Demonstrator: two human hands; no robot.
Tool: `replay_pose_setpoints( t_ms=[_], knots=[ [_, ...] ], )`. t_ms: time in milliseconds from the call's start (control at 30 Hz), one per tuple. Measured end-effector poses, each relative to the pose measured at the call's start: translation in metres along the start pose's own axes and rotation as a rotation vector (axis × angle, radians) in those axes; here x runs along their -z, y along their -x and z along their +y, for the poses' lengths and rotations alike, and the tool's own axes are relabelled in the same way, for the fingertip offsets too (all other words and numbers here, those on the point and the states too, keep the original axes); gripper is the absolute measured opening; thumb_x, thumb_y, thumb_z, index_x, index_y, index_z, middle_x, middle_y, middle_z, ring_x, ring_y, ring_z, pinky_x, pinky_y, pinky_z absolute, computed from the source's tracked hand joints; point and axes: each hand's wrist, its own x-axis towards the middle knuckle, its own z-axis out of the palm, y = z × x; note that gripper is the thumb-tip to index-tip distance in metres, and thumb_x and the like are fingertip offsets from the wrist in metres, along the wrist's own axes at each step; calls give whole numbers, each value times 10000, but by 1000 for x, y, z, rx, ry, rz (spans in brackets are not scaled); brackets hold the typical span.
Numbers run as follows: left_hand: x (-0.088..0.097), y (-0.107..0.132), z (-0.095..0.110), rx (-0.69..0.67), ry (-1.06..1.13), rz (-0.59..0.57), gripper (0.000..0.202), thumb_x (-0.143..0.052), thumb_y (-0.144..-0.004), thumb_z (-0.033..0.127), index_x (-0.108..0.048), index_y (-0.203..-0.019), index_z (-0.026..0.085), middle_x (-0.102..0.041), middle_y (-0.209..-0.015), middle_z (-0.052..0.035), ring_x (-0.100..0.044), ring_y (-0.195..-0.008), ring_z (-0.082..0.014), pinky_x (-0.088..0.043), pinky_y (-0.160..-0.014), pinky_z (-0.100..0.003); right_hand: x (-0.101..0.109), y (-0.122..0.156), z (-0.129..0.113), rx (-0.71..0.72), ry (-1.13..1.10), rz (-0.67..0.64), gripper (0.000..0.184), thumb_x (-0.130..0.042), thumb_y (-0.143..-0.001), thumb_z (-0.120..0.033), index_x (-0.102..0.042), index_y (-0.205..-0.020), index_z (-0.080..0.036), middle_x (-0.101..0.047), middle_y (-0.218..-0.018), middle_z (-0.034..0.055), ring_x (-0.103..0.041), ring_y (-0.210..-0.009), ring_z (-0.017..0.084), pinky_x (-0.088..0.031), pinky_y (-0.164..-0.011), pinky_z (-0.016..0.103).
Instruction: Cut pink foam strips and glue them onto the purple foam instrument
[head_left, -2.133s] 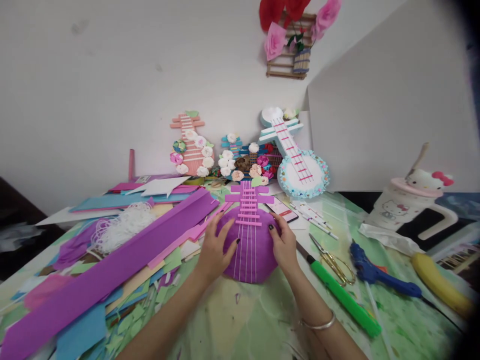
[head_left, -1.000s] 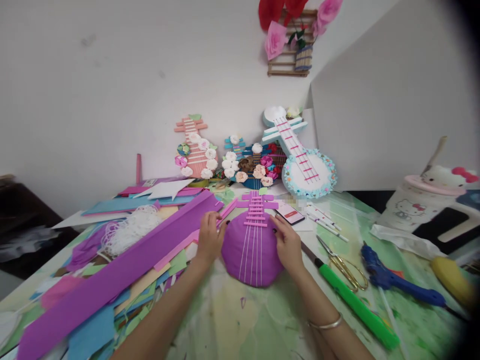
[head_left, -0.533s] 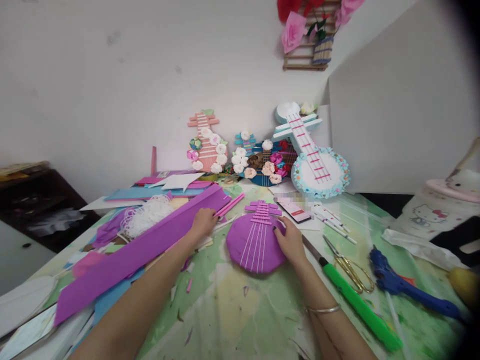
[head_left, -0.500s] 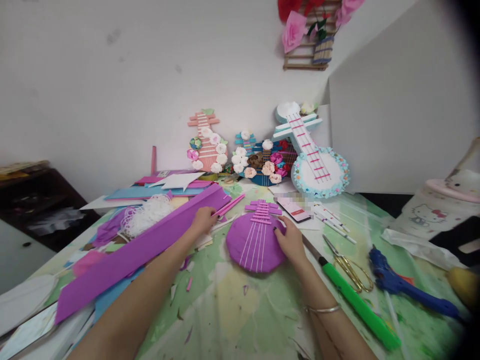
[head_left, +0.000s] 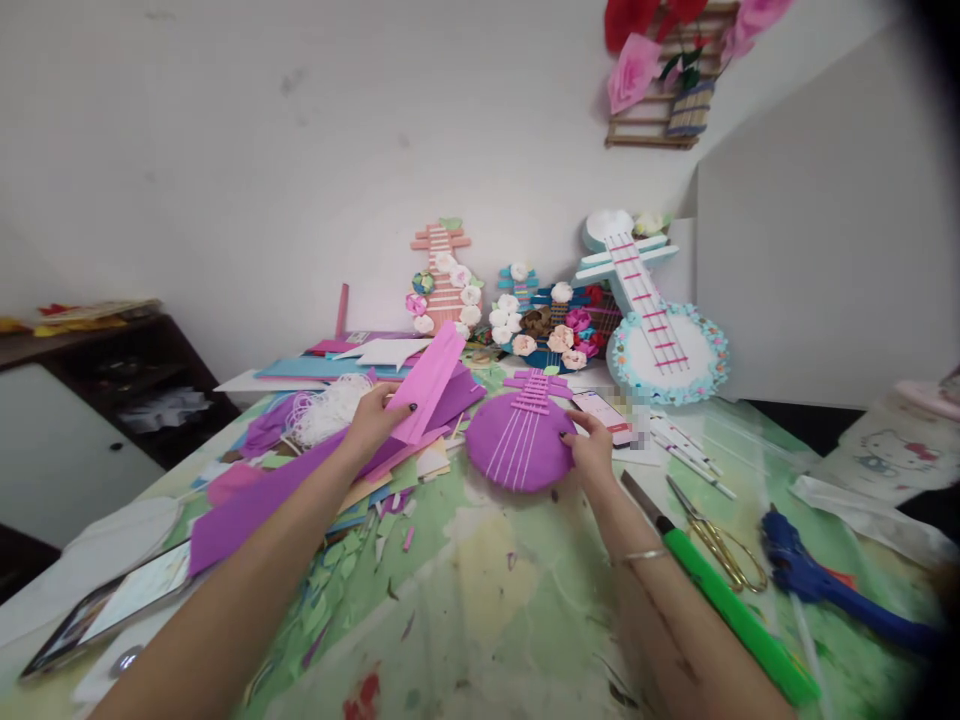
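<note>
My left hand [head_left: 373, 418] pinches a folded pink sheet [head_left: 430, 382], paper or thin foam, and holds it raised over the left side of the table. Beneath it lies a long purple sheet [head_left: 259, 512]. With its fingers closed on the right edge, my right hand [head_left: 592, 448] grips a purple model lute [head_left: 499, 430]. The lute has white strings, pink frets and crossed pegs at its neck. It is tipped slightly, its round end towards me.
A green-handled knife [head_left: 739, 610], gold scissors [head_left: 716, 550] and a blue glue gun [head_left: 817, 580] lie on the right. White string [head_left: 330, 410] and paper scraps [head_left: 337, 570] cover the left. Decorated model lutes [head_left: 660, 355] lean at the back wall.
My left hand has lifted the pink sheet off the pile, where pink strips lay at its fingers before. My right hand stays on the lute's edge. The view has shifted left.
</note>
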Motion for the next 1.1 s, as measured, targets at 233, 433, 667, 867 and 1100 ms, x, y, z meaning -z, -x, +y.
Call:
replay_pose_setpoints(
  t_ms=[233,433,667,867,1100],
  knots=[
    [0,57,26,87,304,-100,650,-791,-524,295,-572,-1119,154,-658,-1092,-95,-625,-928,-255,-515,-712,-322,-23,-10,-40,105,-16,-87,309,-583,-626,-228,-606,-926,-159,-561,-1216,147,-454,-1197,295,-384,-982,442],
    [-53,108,36,207,226,-219,363,-754,-498,176,-662,-844,113,-705,-788,-74,-656,-783,-271,-521,-648,-328,-28,71,-68,105,-97,-428,410,-568,-755,-460,-540,-1062,-188,-669,-914,74,-649,-782,198,-528,-637,326],
    [-98,138,41,97,271,-298,301,-742,-583,252,-696,-853,128,-716,-831,-63,-659,-792,-253,-523,-649,-314,5,113,-62,147,-29,-497,388,-640,-613,-156,-530,-982,-210,-658,-868,21,-609,-700,157,-483,-593,279],
    [-109,154,32,188,428,-459,362,-794,-557,272,-701,-868,113,-726,-874,-83,-666,-785,-230,-529,-681,-312,20,117,-29,65,-78,-488,346,-524,-634,-119,-503,-968,-209,-616,-669,-36,-585,-609,151,-474,-591,286],
    [-116,169,25,214,461,-470,310,-788,-554,212,-694,-828,101,-724,-807,-83,-667,-735,-215,-528,-670,-316,16,134,-16,76,-172,-449,236,-554,-752,-309,-524,-960,-203,-646,-954,51,-605,-882,194,-499,-762,335]
  ],
)
